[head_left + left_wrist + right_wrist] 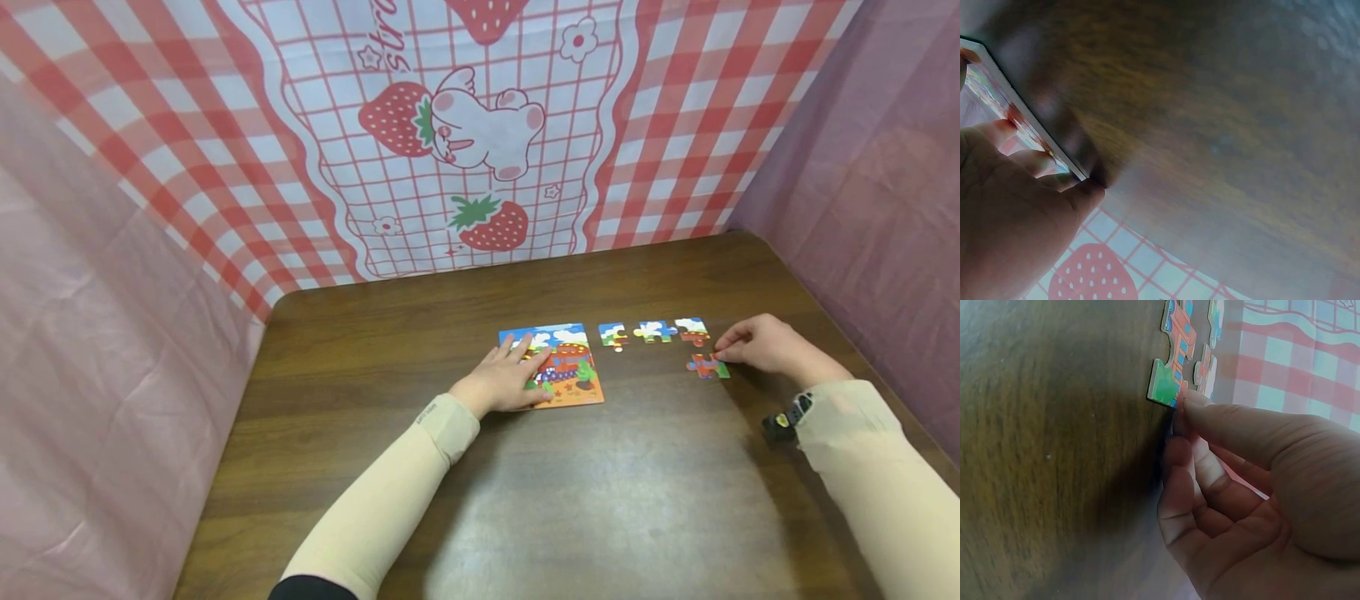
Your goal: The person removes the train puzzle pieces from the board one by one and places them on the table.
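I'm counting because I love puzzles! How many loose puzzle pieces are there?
4: a left piece, a middle piece and a right piece in a row, plus a nearer piece at the right fingers. Some might be hidden.

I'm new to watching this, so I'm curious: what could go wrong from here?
The right hand pinches the red, blue and green flat jigsaw piece at its edge, so it might slip. That piece lies close to the red, white and blue jigsaw piece, which could be nudged. The left hand covers part of the colourful rectangular printed board, so picture details may be missed.
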The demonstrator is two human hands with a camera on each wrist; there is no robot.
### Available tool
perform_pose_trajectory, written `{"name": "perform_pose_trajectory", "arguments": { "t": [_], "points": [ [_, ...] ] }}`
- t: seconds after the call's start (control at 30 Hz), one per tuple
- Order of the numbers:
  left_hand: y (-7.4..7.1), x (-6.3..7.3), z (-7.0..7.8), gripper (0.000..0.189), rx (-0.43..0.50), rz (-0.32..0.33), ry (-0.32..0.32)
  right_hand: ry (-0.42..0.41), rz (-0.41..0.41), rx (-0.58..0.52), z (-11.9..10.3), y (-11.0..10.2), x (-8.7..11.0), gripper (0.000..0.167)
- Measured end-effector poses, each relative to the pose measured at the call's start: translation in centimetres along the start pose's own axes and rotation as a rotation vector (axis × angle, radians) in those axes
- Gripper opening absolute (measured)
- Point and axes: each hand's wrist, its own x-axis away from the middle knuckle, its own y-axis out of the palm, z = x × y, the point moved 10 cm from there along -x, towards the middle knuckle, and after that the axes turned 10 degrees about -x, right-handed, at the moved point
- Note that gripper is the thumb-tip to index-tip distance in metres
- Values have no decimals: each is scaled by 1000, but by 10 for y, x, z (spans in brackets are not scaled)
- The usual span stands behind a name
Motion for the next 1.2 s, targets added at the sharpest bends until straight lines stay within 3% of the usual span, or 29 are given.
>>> {"name": "perform_pose_trajectory", "arguments": {
  "t": [0.53, 0.83, 1.2],
  "points": [
    [-3, 3, 1, 80, 9, 1, 5, -50, 23, -27, -5, -2, 4, 20],
    [-2, 2, 0, 80, 8, 2, 5, -36, 53, -58, -7, -4, 7, 25],
    [-3, 4, 0, 80, 15, -1, 8, -44, 39, -203, -40, 8, 4, 31]
  ]
}}
